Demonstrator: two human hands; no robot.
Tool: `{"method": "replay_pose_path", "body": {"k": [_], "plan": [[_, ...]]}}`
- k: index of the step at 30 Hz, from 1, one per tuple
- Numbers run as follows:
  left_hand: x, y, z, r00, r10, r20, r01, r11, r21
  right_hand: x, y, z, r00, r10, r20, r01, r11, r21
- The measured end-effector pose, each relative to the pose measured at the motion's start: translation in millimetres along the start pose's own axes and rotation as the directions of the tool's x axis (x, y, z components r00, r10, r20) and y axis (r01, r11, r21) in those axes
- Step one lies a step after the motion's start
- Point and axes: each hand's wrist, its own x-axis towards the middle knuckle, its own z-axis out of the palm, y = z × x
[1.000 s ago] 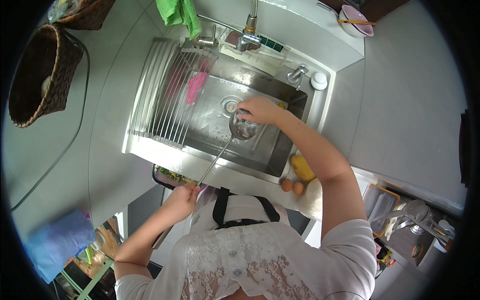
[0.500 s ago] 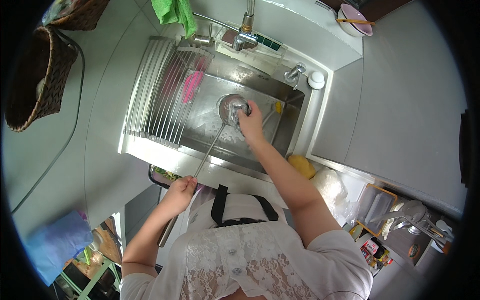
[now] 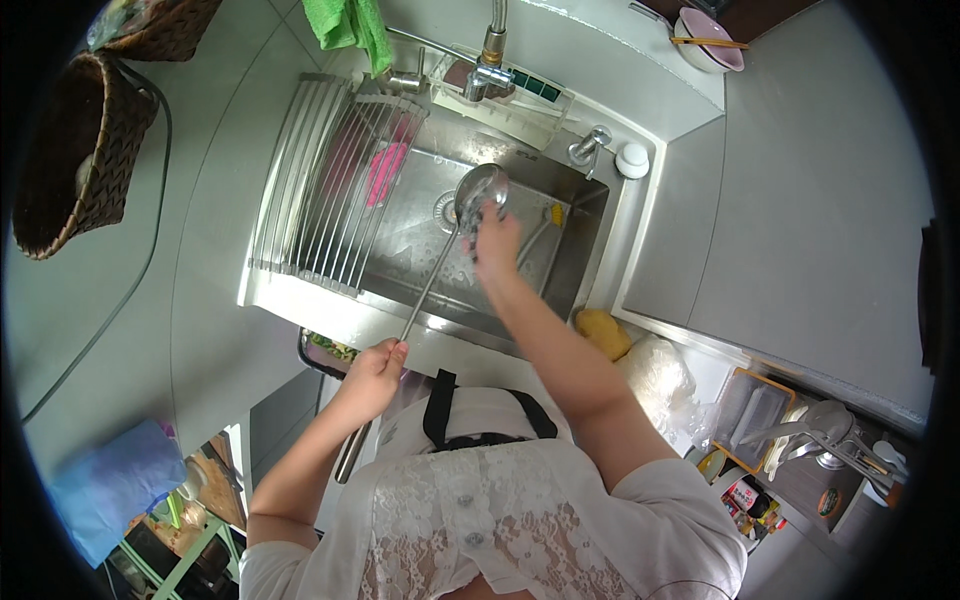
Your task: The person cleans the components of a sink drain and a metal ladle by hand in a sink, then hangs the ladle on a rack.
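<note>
Long silver metal ladle point(image 3: 481, 184), pointing toward one o'clock, is gripped in the left hand point(image 3: 374, 376) while the right hand point(image 3: 497, 243), hold unclear, apparently scrubs it, calling next for steadiness.

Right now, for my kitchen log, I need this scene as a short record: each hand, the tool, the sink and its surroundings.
Left hand: closed around the long handle of a ladle
Right hand: at the ladle's bowl; too blurred to tell what it holds
Ladle: metal, its bowl over the sink
Sink: metal, with a barred rack over its left side and a pink item showing through the bars
Behind sink: faucet; green cloth hanging at the left
</note>
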Motion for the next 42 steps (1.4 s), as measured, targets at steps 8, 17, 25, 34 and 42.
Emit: {"method": "replay_pose_path", "body": {"k": [8,17,25,34,42], "plan": [[17.0,-7.2,-12.6,0.998,-0.041,-0.039,0.035,0.989,-0.144,21.9,-13.6,-24.6,0.698,0.497,0.516,-0.6,0.799,0.041],[21.7,-12.9,-29.1,0.889,0.22,-0.402,-0.029,0.902,0.431,7.1,-79.4,-55.0,0.773,-0.595,0.22,0.622,0.642,-0.448],[16.7,-5.8,-44.2,0.81,0.555,-0.189,-0.164,0.524,0.836,29.1,-62.7,-28.2,0.007,-0.457,0.889,0.995,-0.084,-0.052],[13.5,-12.6,-76.8,0.725,0.68,0.108,-0.223,0.083,0.971,36.5,-29.8,-29.1,0.336,-0.223,0.915,0.939,0.154,-0.307],[13.7,-23.4,-81.7,0.748,0.663,-0.017,-0.197,0.247,0.949,52.8,-3.1,-43.0,0.965,-0.003,0.261,0.028,0.995,-0.091]]}}
